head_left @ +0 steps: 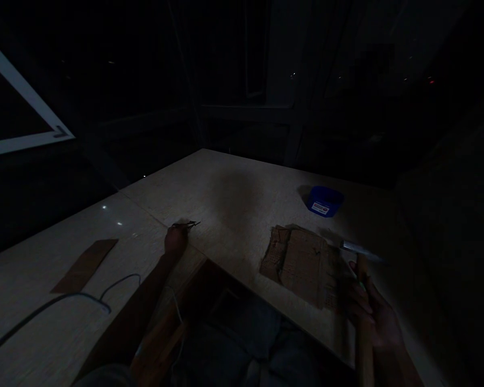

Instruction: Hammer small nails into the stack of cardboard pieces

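Observation:
My right hand (375,312) is wrapped round the wooden handle of a hammer (363,344), held upright at the right, its metal head at the top. A small greenish sliver shows by the fingers; what it is I cannot make out. On the pale tabletop, my left hand (176,239) is closed on thin dark pieces that look like nails (192,223), their ends poking out to the right. Between the hands, nearer the right one, lies a torn sheet of cardboard (302,263). Dim light hides fine detail.
Behind the cardboard stands a blue plastic tub (325,202) with a white label. A flat brown piece (86,266) and a grey cable (64,295) lie on the tabletop (242,156) at the left. Wood (157,349) shows near my lap. A white frame (28,91) hangs upper left.

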The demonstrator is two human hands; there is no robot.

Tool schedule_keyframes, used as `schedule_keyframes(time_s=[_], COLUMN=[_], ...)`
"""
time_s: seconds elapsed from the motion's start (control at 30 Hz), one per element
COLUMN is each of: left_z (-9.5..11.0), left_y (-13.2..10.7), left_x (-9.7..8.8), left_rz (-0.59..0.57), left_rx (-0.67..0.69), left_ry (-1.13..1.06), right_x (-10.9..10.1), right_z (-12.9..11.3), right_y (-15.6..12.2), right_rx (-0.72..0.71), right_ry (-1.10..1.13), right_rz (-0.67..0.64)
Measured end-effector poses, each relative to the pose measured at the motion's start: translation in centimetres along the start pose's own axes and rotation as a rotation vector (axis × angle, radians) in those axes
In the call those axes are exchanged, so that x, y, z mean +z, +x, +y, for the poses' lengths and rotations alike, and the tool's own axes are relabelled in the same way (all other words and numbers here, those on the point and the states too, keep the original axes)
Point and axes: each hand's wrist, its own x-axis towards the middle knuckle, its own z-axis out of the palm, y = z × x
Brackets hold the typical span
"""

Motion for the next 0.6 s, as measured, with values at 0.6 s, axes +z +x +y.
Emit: schedule_keyframes(time_s=[0.6], left_z=[5.7], left_y=[-1.0], left_x=[-1.9], left_rz=[0.116], left_rx=[0.077], left_ry=[-0.479], right_x=[0.7], right_z=[0.3], right_y=[0.1], right_rx=[-0.032], right_ry=[-0.057], right_rz=[-0.019])
